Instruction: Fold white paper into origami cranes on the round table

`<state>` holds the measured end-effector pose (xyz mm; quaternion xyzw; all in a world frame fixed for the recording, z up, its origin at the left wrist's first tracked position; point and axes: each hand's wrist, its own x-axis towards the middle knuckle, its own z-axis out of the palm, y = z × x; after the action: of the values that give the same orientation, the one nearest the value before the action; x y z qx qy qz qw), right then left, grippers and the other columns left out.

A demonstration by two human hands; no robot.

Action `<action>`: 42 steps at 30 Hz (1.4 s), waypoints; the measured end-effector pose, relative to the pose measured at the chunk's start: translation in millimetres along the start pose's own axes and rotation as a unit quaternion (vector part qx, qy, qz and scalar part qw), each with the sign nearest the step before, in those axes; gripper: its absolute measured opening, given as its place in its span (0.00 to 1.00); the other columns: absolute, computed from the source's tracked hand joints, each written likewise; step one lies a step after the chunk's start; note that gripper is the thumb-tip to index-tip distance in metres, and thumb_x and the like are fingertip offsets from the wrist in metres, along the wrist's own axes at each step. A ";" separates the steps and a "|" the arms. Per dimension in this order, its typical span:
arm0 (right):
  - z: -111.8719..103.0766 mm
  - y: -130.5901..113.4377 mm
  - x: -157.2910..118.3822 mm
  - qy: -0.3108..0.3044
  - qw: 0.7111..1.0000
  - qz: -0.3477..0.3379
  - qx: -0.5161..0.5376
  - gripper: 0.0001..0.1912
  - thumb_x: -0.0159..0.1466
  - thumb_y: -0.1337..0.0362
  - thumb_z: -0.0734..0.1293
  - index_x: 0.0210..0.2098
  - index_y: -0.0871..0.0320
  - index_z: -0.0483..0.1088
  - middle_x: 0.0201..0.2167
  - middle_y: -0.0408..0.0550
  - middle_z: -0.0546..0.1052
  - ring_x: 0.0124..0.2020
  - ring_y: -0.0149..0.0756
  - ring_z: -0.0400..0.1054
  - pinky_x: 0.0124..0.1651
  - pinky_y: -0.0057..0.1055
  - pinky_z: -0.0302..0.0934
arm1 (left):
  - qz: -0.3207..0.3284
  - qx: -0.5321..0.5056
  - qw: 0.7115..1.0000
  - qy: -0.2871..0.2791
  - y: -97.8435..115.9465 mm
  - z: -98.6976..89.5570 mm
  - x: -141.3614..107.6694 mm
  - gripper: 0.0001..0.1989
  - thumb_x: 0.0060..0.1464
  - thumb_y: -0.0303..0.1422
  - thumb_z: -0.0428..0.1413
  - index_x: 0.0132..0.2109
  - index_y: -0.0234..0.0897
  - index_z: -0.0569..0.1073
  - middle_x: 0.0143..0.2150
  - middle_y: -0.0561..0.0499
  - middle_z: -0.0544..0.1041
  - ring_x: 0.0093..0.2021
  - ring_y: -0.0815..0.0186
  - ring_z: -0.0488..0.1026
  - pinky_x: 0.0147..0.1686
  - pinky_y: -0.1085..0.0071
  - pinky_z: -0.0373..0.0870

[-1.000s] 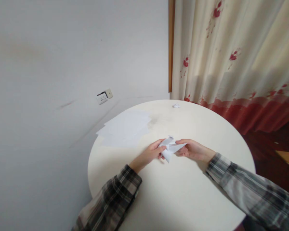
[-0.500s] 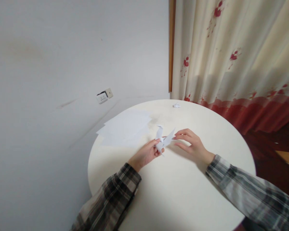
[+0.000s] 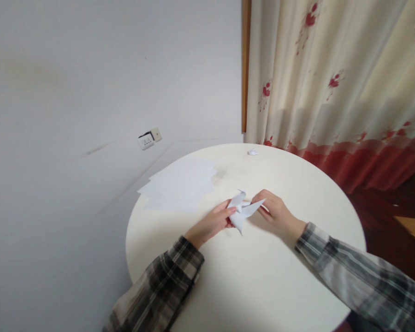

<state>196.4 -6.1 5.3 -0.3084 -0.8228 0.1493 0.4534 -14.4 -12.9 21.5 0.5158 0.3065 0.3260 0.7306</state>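
A folded white paper crane [image 3: 238, 216] is held above the table, its wings spread and tilted. My left hand [image 3: 214, 220] is closed on its left side, thumb on top and the other fingers partly hidden beneath. My right hand [image 3: 275, 210] is at the crane's right side, its fingers drawn in around the paper there. The right wing passes in front of those fingertips, so their exact grip is partly hidden.
The round white table [image 3: 263, 272] stands against the wall. Overlapping white paper sheets [image 3: 180, 182] lie at its left. A small folded or crumpled white paper piece [image 3: 252, 151] sits near the far edge. A flowered curtain [image 3: 304, 83] hangs behind on the right.
The crane has turned and shifted slightly right and toward me in my left hand. My right hand's fingers have gone from spread apart to closed in at the crane's right side.
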 end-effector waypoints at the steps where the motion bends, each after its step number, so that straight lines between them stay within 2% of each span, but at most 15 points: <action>1: 2.2 -0.3 0.5 0.001 0.999 0.031 0.034 0.10 0.63 0.60 0.59 0.33 0.57 0.69 0.29 0.51 0.71 0.33 0.37 0.62 0.38 0.34 0.55 | -0.003 0.006 1.000 0.004 -0.2 0.0 0.0 0.23 0.48 0.39 0.57 0.52 0.37 0.66 0.40 0.48 0.68 0.34 0.70 0.63 0.32 0.75 0.60; 4: 9.7 -0.5 2.9 -0.002 0.973 0.156 0.170 0.10 0.59 0.58 0.63 0.29 0.58 0.68 0.27 0.46 0.70 0.30 0.34 0.61 0.36 0.31 0.54 | -0.013 0.019 1.000 0.012 -2.5 -1.6 0.6 0.25 0.47 0.41 0.57 0.52 0.37 0.65 0.35 0.51 0.66 0.32 0.71 0.61 0.30 0.76 0.59; 8: 19.3 2.2 5.1 -0.012 0.871 0.295 0.392 0.11 0.49 0.60 0.70 0.23 0.60 0.66 0.20 0.41 0.68 0.24 0.29 0.59 0.30 0.27 0.52 | -0.012 0.039 0.999 -0.001 -7.6 -6.4 3.3 0.24 0.46 0.43 0.57 0.49 0.36 0.66 0.30 0.54 0.62 0.28 0.72 0.58 0.27 0.78 0.56; 11: 21.2 5.1 3.8 -0.046 0.800 0.352 0.485 0.08 0.48 0.66 0.71 0.22 0.63 0.68 0.20 0.42 0.69 0.23 0.26 0.60 0.29 0.24 0.54 | -0.010 0.059 0.998 -0.010 -11.0 -10.0 5.0 0.24 0.46 0.43 0.57 0.48 0.36 0.66 0.29 0.54 0.62 0.26 0.73 0.56 0.25 0.78 0.54; 15: 18.0 9.5 0.4 -0.099 0.693 0.407 0.587 0.07 0.50 0.69 0.71 0.28 0.65 0.70 0.26 0.46 0.72 0.28 0.26 0.65 0.35 0.24 0.59 | -0.009 0.073 0.997 -0.037 -12.1 -12.9 4.8 0.24 0.46 0.42 0.57 0.48 0.36 0.66 0.30 0.54 0.62 0.26 0.74 0.57 0.25 0.78 0.54; 18: 16.1 12.7 -0.8 -0.125 0.636 0.424 0.633 0.07 0.52 0.70 0.70 0.30 0.66 0.71 0.27 0.46 0.71 0.28 0.26 0.65 0.36 0.25 0.60 | 0.000 0.098 0.994 -0.042 -12.4 -15.2 5.1 0.23 0.48 0.43 0.56 0.49 0.36 0.65 0.30 0.54 0.62 0.26 0.74 0.58 0.25 0.78 0.54; 20: 15.9 14.4 -1.4 -0.129 0.616 0.429 0.647 0.06 0.53 0.71 0.70 0.30 0.66 0.70 0.25 0.45 0.71 0.27 0.25 0.64 0.34 0.24 0.60 | 0.022 0.124 0.992 -0.028 -13.6 -17.5 6.7 0.22 0.50 0.43 0.55 0.49 0.36 0.65 0.31 0.53 0.63 0.26 0.74 0.58 0.24 0.78 0.54; 23: 16.6 16.5 -3.1 -0.121 0.605 0.430 0.659 0.05 0.54 0.72 0.69 0.30 0.67 0.69 0.24 0.44 0.70 0.25 0.24 0.63 0.32 0.23 0.59 | 0.055 0.130 0.990 -0.003 -15.3 -20.2 9.9 0.20 0.50 0.42 0.55 0.47 0.36 0.66 0.34 0.52 0.65 0.28 0.73 0.60 0.26 0.77 0.56; 27: 17.9 19.5 -5.7 -0.122 0.578 0.440 0.677 0.04 0.56 0.71 0.67 0.31 0.66 0.68 0.25 0.44 0.69 0.25 0.25 0.62 0.32 0.24 0.58 | 0.061 0.106 0.992 0.011 -15.2 -19.0 11.2 0.20 0.48 0.41 0.58 0.47 0.37 0.67 0.39 0.50 0.67 0.32 0.71 0.63 0.30 0.77 0.59; 30: 17.0 20.3 -6.2 -0.139 0.554 0.441 0.692 0.03 0.57 0.71 0.66 0.30 0.66 0.67 0.24 0.44 0.67 0.25 0.25 0.61 0.32 0.24 0.58 | 0.064 0.085 0.994 0.018 -14.6 -16.5 9.6 0.20 0.46 0.41 0.60 0.44 0.37 0.69 0.39 0.49 0.69 0.34 0.70 0.65 0.33 0.76 0.60; 34: 12.9 18.6 -5.6 -0.179 0.518 0.444 0.709 0.04 0.58 0.71 0.64 0.29 0.67 0.64 0.21 0.41 0.62 0.23 0.24 0.59 0.32 0.24 0.56 | 0.078 0.086 0.993 0.015 -13.6 -15.4 6.7 0.15 0.44 0.40 0.61 0.37 0.35 0.72 0.38 0.48 0.71 0.38 0.67 0.67 0.39 0.73 0.61; 37: 10.4 19.0 -6.5 -0.197 0.488 0.455 0.719 0.04 0.59 0.71 0.63 0.31 0.67 0.63 0.20 0.40 0.60 0.22 0.23 0.58 0.30 0.23 0.55 | 0.090 0.084 0.992 -0.006 -11.9 -15.6 4.7 0.13 0.44 0.38 0.62 0.35 0.35 0.73 0.44 0.46 0.71 0.43 0.65 0.68 0.42 0.72 0.61; 40: 10.4 22.0 -8.5 -0.205 0.480 0.463 0.716 0.04 0.60 0.70 0.62 0.31 0.67 0.63 0.21 0.41 0.60 0.23 0.24 0.58 0.32 0.24 0.55 | 0.089 0.074 0.993 -0.018 -10.8 -15.1 3.3 0.12 0.46 0.37 0.61 0.37 0.36 0.74 0.49 0.45 0.70 0.45 0.64 0.68 0.44 0.72 0.61; 42: 11.7 23.7 -9.1 -0.204 0.484 0.464 0.713 0.04 0.61 0.70 0.61 0.32 0.67 0.63 0.21 0.41 0.61 0.23 0.25 0.58 0.33 0.25 0.56 | 0.080 0.068 0.994 -0.014 -11.2 -14.5 3.7 0.12 0.48 0.37 0.60 0.40 0.36 0.74 0.48 0.45 0.71 0.45 0.65 0.68 0.44 0.72 0.61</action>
<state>199.1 6.6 -19.5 -0.1772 -0.2407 0.9325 0.2026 -21.8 -4.8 6.3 0.5918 0.2753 0.3543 0.6697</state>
